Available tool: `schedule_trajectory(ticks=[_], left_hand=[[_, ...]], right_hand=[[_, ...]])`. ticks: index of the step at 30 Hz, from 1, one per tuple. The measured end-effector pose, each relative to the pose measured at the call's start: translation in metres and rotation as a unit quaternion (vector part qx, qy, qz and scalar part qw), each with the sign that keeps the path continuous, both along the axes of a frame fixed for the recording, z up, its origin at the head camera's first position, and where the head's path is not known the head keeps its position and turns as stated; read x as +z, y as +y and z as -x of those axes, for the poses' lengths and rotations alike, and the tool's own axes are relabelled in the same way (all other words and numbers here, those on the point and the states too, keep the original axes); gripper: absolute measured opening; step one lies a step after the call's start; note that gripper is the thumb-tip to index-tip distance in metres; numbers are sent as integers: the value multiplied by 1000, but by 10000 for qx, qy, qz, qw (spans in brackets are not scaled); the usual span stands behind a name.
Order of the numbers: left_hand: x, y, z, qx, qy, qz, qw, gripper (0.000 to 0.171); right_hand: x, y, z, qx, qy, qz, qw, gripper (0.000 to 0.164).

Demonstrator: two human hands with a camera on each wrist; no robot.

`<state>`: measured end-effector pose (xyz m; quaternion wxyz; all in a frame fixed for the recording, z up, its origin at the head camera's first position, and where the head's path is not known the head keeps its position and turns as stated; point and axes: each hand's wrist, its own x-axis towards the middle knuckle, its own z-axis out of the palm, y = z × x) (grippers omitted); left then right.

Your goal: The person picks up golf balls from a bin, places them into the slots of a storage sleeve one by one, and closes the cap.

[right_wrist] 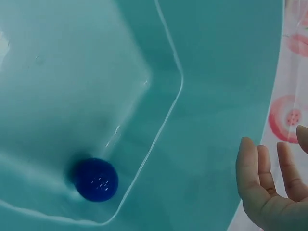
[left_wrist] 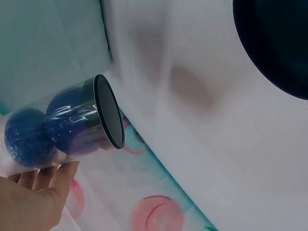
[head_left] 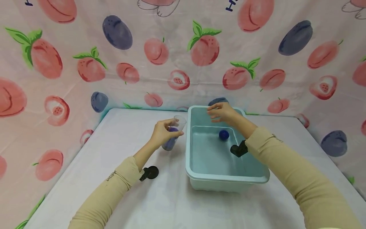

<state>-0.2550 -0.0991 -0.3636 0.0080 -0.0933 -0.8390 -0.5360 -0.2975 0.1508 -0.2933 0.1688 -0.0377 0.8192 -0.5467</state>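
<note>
My left hand grips a clear plastic tube, held tilted just left of the basin. Two dark blue balls sit one after the other inside the tube, and a black cap or base closes its lower end. Over the far part of the pale teal basin hovers my right hand, its fingers loosely bent with nothing between them. On the basin floor, toward the far right corner, lies another blue ball, below the right hand and apart from it.
A white cloth covers the table. Behind it hangs a fruit-print curtain, close to the basin's far rim. Black wrist camera mounts show at the left wrist and the right wrist.
</note>
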Motion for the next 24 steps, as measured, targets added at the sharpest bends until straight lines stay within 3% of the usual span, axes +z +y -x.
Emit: schedule_trajectory(ticks=[7, 24], left_hand=[[0, -2, 0, 58, 31, 22, 10000, 44], [-3, -4, 0, -6, 99, -15, 9999, 41]], right_hand=[[-8, 9, 1, 12, -164, -764, 9969, 40], [-23, 21, 2, 66, -196, -1425, 9896, 38]])
